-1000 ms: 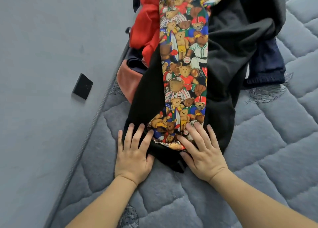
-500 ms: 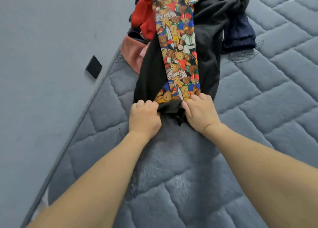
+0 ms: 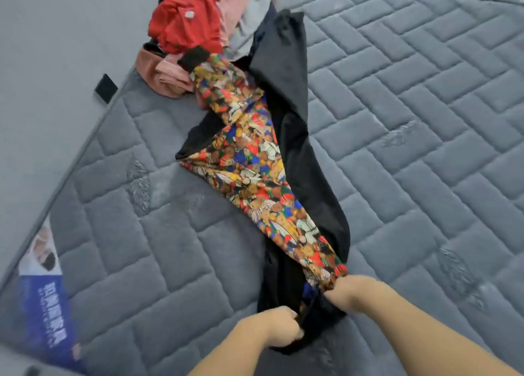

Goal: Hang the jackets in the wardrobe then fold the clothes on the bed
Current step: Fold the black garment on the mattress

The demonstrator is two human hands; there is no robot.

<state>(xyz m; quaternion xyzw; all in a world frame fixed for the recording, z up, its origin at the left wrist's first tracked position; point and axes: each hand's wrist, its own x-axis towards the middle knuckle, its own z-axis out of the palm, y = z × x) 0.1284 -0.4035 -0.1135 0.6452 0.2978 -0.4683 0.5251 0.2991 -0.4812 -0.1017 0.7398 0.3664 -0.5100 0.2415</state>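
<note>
Garment: black jacket (image 3: pixel 300 160) with a bear-print lining (image 3: pixel 255 183), stretched in a long diagonal strip across the mattress (image 3: pixel 425 120), from the pile at far left to your hands at near centre.
Left hand: your left hand (image 3: pixel 279 329) is clenched round the black hem at the near end; fingers curl under the cloth.
Right hand: your right hand (image 3: pixel 347 292) pinches the printed edge just right of and beyond the left hand; fingers are bunched on the fabric.
Why held so: both grips sit on the same near hem, a little apart. Judgement: you hold the end to draw the piece out of the heap and lay it flat on open mattress, where it can be straightened for folding or lifted for hanging.
Lie of cloth: lining faces up, black shell rolled along the right side; the far sleeve end, with a black cuff (image 3: pixel 195 58), touches the pile.
Pile: red garment (image 3: pixel 184 21), pink piece (image 3: pixel 167 75) and a pale grey item (image 3: pixel 252 24) heaped at the far left edge.
Obstruction: the far end overlaps the pile, so judgement is that it may drag other pieces along.
Other: a small black square (image 3: pixel 106 88) on the floor at left; a printed blue label (image 3: pixel 42 296) at near left.
Blur: the frame is smeared; fine finger detail unclear.
</note>
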